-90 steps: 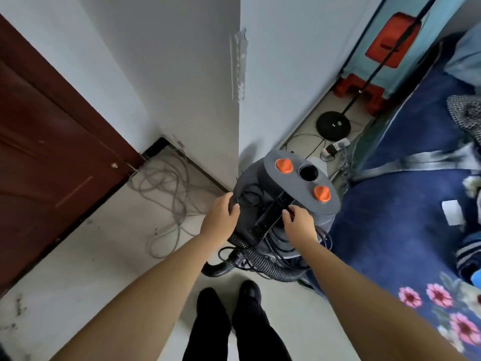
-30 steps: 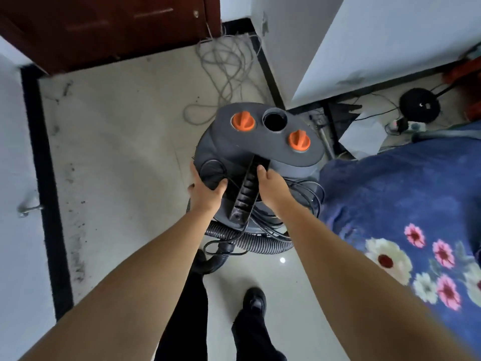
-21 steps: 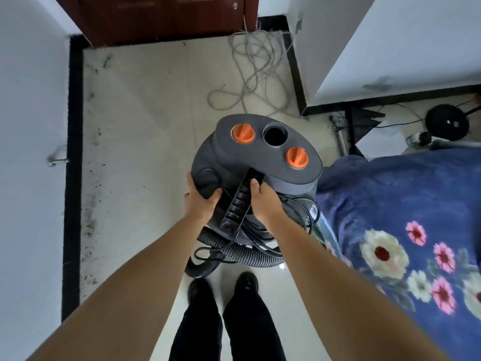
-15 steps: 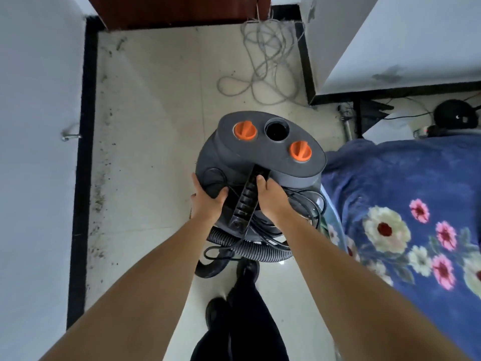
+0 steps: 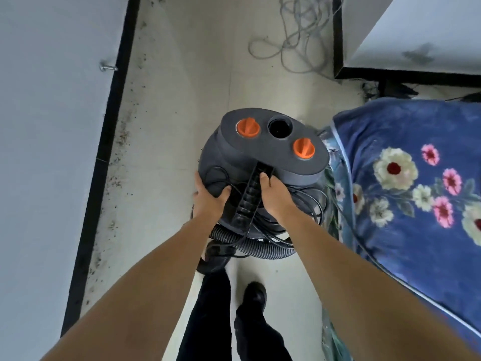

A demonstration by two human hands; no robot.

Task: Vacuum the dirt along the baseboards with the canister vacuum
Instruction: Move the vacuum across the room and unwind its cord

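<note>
A dark grey canister vacuum (image 5: 270, 152) with two orange knobs and an open round port stands on the pale floor in front of me. My left hand (image 5: 210, 199) grips its left rim, thumb curled over the edge. My right hand (image 5: 276, 194) grips the body just right of the black ribbed handle (image 5: 248, 199). A ribbed grey hose (image 5: 257, 247) and black cord coil round the base. A black baseboard (image 5: 104, 142) runs along the left wall, with dark dirt specks (image 5: 117, 162) on the floor beside it.
A bed with a blue floral blanket (image 5: 416, 199) crowds the right side. A tangle of grey cable (image 5: 296, 40) lies on the floor ahead by a wall corner with black baseboard (image 5: 338, 48). A metal doorstop (image 5: 108, 67) sticks out of the left wall. My feet are below the vacuum.
The vacuum, held by both hands, has come away from the wall corner and door toward the open floor. The left baseboard and bed now appear closer.
</note>
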